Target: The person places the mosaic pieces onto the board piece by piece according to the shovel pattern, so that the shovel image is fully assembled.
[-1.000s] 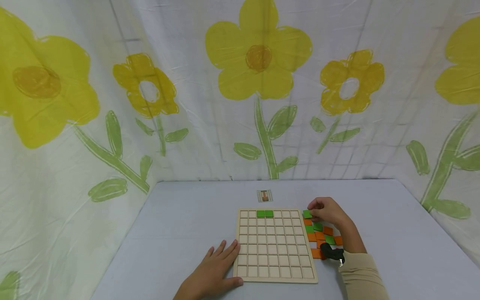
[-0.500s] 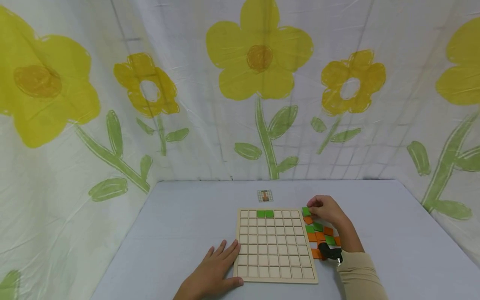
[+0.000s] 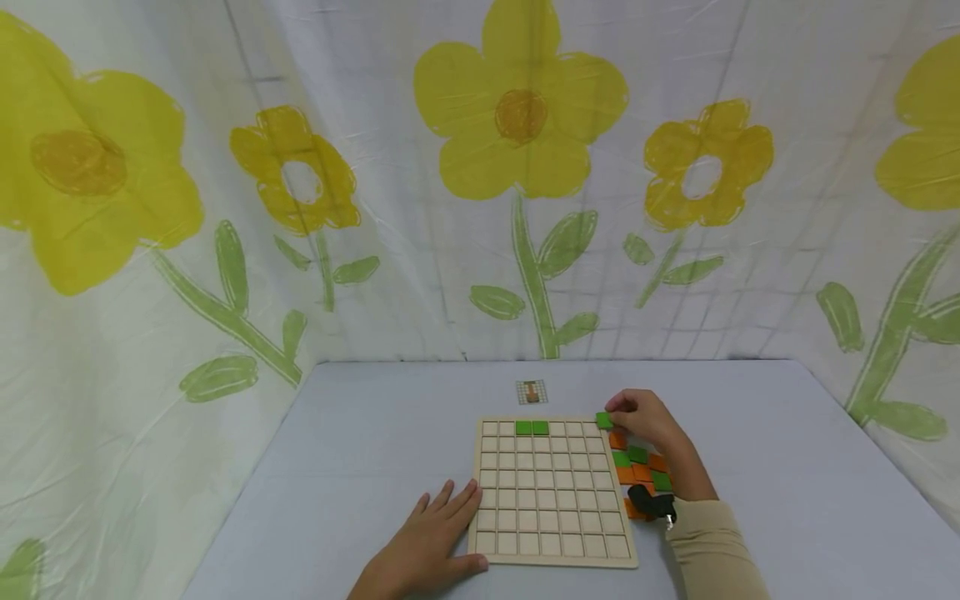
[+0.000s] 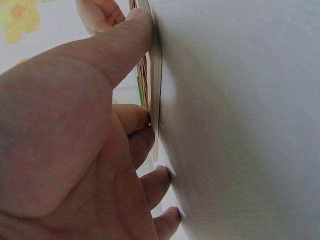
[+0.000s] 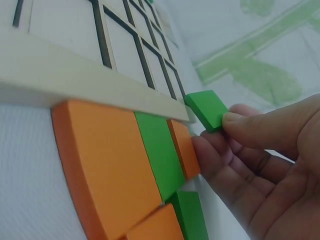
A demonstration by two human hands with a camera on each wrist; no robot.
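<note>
A wooden grid board lies on the table, with two green tiles seated side by side in its top row. My right hand pinches another green tile between thumb and fingers, at the board's far right corner. Spread out with its fingers straight, my left hand rests at the board's left edge. In the left wrist view the thumb and some fingertips touch the board's side, and the other fingertips touch the table.
Loose orange tiles and green tiles lie along the board's right side, partly under the right wrist. A small printed card lies beyond the board. A flowered curtain hangs behind the table.
My right hand has lifted the green tile from beside the board and carried it slightly left to the corner. A nearby orange tile has shifted and turned. The left hand stays put.
</note>
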